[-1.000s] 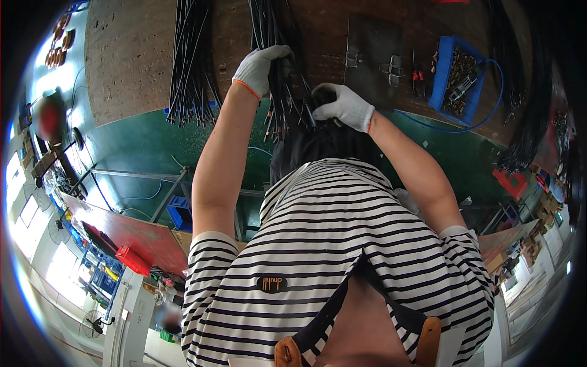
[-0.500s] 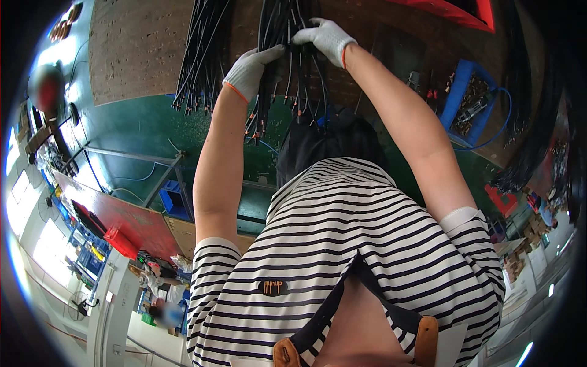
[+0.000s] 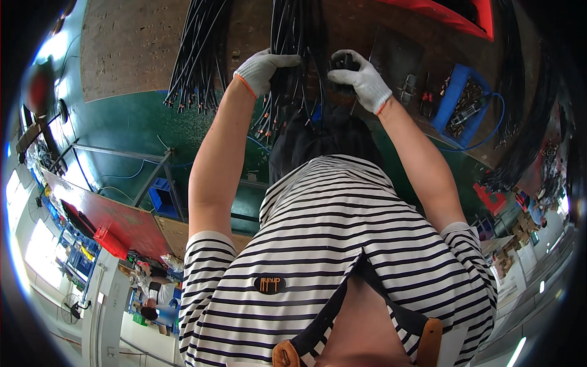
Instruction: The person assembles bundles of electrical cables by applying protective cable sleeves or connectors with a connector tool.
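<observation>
Brown worktop (image 3: pixel 134 52) across the far side, green floor (image 3: pixel 128 116) showing below its near edge. We have a black cable bundle (image 3: pixel 286 30) on the worktop in front of the person, running far to near, its coppery tips hanging past the near edge. Left hand (image 3: pixel 258 69), in a white glove with orange cuff, is at the bundle's left side, clamped on it — thumb laid over the front, other fingers hidden behind. Right hand (image 3: pixel 365 81), gloved the same, is raised just right of the bundle, thumb and fingers curled round a dark patch; we can't tell if that is a held thing or the glove's dark palm, so grip unclear. A second cable bundle (image 3: pixel 202 52) lies to the left. Further right we log a metal fixture (image 3: pixel 408 88), red-handled pliers (image 3: pixel 426 105) and a blue bin (image 3: pixel 451 98) with small brassy pieces plus a tool on a blue hose (image 3: pixel 502 116). Red tray (image 3: pixel 468 23) at far right — more black cables (image 3: pixel 509 73) beyond the bin.
</observation>
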